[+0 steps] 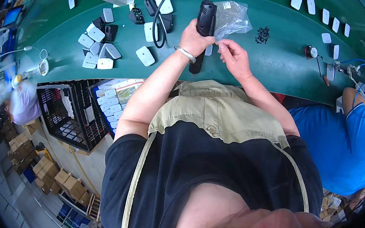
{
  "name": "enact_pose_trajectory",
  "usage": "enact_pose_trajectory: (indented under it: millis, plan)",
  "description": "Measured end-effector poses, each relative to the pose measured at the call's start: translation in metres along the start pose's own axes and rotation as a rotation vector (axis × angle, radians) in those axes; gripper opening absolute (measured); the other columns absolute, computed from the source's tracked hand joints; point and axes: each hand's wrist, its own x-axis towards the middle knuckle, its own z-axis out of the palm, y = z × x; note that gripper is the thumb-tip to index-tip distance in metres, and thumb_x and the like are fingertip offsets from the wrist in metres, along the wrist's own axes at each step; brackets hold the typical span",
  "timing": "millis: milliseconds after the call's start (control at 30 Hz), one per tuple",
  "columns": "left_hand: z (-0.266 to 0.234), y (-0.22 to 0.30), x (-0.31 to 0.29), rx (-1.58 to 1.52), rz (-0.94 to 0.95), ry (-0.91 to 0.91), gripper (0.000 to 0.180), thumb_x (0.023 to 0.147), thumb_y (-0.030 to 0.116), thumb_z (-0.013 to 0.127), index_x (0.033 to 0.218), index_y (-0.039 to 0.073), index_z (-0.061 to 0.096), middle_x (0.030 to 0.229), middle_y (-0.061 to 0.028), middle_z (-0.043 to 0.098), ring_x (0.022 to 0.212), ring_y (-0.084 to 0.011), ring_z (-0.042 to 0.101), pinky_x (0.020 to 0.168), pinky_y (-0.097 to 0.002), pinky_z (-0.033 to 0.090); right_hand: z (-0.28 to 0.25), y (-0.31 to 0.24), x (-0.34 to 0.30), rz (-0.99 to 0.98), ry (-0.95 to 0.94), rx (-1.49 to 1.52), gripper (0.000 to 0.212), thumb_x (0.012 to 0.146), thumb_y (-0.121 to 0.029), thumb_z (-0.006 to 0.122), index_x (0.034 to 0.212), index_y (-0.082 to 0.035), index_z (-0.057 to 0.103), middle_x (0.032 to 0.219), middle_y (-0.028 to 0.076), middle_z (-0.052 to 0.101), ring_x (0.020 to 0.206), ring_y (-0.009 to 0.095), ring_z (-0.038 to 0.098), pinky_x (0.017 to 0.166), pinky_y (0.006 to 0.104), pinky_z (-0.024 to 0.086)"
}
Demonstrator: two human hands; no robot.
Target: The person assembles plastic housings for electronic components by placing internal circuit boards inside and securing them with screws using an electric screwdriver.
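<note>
My left hand (196, 38) is wrapped round a long black corded handheld tool (207, 16). A thick cord leaves the tool's far end and loops to the left; a dark blocky part shows below my hand, nearer my body. Close by on the right, my right hand (235, 58) has its thumb and forefinger pinched together beside my left fingertips. Whatever the pinch may hold is too small to make out. Beyond my hands lies a clear plastic bag (232, 18) of small grey pieces. A small heap of black screw-like pieces (262, 35) sits to the right.
White plates (145, 56) and black housings (111, 32) lie on the green bench (285, 62) at left. More white plates (311, 5) stand in a row at far right. A black crate (66, 114) is below left; a co-worker in blue (336, 140) sits at right.
</note>
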Motion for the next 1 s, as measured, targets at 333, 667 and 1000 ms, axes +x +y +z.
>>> enact_pose_trajectory:
  millis: [333, 667, 1000]
  plan:
    - [-0.011, -0.001, 0.005, 0.078, -0.042, 0.037, 0.052, 0.052, 0.020, 0.071, 0.094, -0.002, 0.052, 0.083, -0.0120, 0.059, 0.074, -0.0198, 0.057, 0.068, -0.0303, 0.047, 0.004, -0.008, -0.009, -0.196, -0.053, -0.637, 0.044, 0.077, -0.015, 0.050, 0.120, -0.019, 0.040, 0.087, 0.011, 0.052, 0.076, 0.032, 0.055, 0.063, 0.0426, 0.045]
    - [-0.006, -0.001, 0.004, 0.203, 0.103, 0.058, 0.035, 0.057, 0.012, 0.068, 0.086, 0.001, 0.050, 0.070, -0.0048, 0.056, 0.062, -0.0127, 0.052, 0.060, -0.0261, 0.044, 0.000, -0.027, -0.003, -0.161, -0.253, -0.985, 0.047, 0.076, -0.018, 0.053, 0.120, -0.015, 0.036, 0.090, 0.013, 0.051, 0.081, 0.029, 0.055, 0.069, 0.0403, 0.045]
    - [-0.032, 0.017, -0.011, 0.157, 0.084, 0.085, 0.045, 0.061, 0.017, 0.073, 0.093, 0.000, 0.047, 0.078, -0.0058, 0.056, 0.068, -0.0137, 0.053, 0.064, -0.0268, 0.044, -0.066, -0.010, -0.020, -0.202, 0.227, -0.519, 0.018, 0.076, -0.011, 0.056, 0.094, -0.010, 0.057, 0.085, 0.010, 0.058, 0.064, 0.022, 0.057, 0.059, 0.0292, 0.046]
